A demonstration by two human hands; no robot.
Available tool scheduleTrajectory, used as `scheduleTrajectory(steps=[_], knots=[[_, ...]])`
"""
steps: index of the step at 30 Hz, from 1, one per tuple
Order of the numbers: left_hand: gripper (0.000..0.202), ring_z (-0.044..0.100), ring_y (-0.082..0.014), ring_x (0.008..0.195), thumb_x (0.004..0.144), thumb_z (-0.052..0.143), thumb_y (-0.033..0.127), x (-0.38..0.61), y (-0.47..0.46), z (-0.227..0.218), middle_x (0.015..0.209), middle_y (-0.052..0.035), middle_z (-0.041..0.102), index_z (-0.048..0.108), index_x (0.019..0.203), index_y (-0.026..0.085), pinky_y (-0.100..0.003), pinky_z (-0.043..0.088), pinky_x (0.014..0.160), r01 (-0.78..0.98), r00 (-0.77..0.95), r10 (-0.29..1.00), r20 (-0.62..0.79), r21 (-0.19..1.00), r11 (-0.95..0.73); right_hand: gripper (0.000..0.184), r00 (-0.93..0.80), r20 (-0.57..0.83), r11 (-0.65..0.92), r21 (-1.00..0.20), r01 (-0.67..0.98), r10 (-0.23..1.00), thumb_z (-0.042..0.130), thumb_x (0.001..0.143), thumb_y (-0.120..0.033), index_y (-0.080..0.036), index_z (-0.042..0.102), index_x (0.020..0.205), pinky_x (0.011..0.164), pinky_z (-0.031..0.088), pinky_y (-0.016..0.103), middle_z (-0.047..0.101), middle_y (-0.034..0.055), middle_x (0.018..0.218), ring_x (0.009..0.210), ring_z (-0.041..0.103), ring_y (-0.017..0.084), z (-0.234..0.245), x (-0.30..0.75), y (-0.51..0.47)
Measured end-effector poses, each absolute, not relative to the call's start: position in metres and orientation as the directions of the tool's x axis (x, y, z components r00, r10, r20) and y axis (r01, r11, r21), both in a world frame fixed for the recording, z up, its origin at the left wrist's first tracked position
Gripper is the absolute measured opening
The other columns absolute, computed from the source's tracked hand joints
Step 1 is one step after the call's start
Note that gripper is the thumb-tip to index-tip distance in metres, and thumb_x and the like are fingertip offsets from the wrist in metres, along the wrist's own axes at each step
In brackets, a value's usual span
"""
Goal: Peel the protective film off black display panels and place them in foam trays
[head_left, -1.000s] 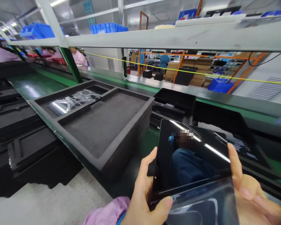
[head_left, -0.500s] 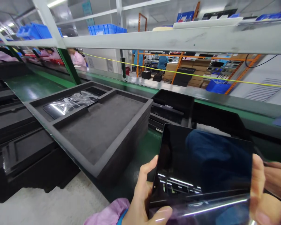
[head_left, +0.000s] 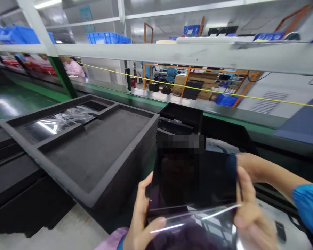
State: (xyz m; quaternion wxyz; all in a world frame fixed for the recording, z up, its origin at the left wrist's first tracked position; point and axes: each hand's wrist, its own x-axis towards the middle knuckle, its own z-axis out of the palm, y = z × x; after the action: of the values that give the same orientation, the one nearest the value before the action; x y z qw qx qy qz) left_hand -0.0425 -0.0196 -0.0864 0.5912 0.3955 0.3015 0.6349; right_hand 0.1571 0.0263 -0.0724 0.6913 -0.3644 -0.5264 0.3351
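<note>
Keep both thumbs pinching the film — left hand (head_left: 142, 222), right hand (head_left: 253, 218) — while sliding the tablet (head_left: 193, 180) in squarely.

Your right hand (head_left: 250, 215) is smeared with motion blur, so you can't really tell where its fingers sit on the dark panel (head_left: 195, 180). The clear film (head_left: 198, 229) below the panel runs off the bottom edge. Your left hand (head_left: 141, 222) is cut off there too, wrist and all.
</note>
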Motion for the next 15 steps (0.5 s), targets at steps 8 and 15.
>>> scheduleTrajectory(steps=[8,15], knots=[[0.075,0.041,-0.0297,0.128,0.062,0.068,0.017,-0.036,0.000,-0.101,0.134,-0.0057,0.054,0.041,0.132,0.023,-0.039,0.030,0.108,-0.640,-0.058,0.998,0.021,0.767,-0.053,0.019,0.089,0.481,0.488,-0.844,-0.223,0.872,0.060,0.076,-0.029,-0.019,0.061,0.060,0.113,0.010,0.047,0.046,0.0047,0.131,0.133,0.021,0.031,-0.072,0.138,0.041],[0.087,0.039,-0.0302,0.130,0.067,0.068,0.021,-0.044,-0.011,-0.108,0.139,-0.0031,0.048,0.024,0.142,0.029,-0.039,0.031,0.108,-0.588,-0.094,0.996,-0.004,0.807,-0.052,0.025,0.057,0.500,0.503,-0.853,-0.142,0.864,0.057,0.083,-0.030,-0.018,0.056,0.062,0.112,0.008,0.050,0.031,0.0024,0.142,0.134,0.019,0.032,-0.064,0.136,0.023]])
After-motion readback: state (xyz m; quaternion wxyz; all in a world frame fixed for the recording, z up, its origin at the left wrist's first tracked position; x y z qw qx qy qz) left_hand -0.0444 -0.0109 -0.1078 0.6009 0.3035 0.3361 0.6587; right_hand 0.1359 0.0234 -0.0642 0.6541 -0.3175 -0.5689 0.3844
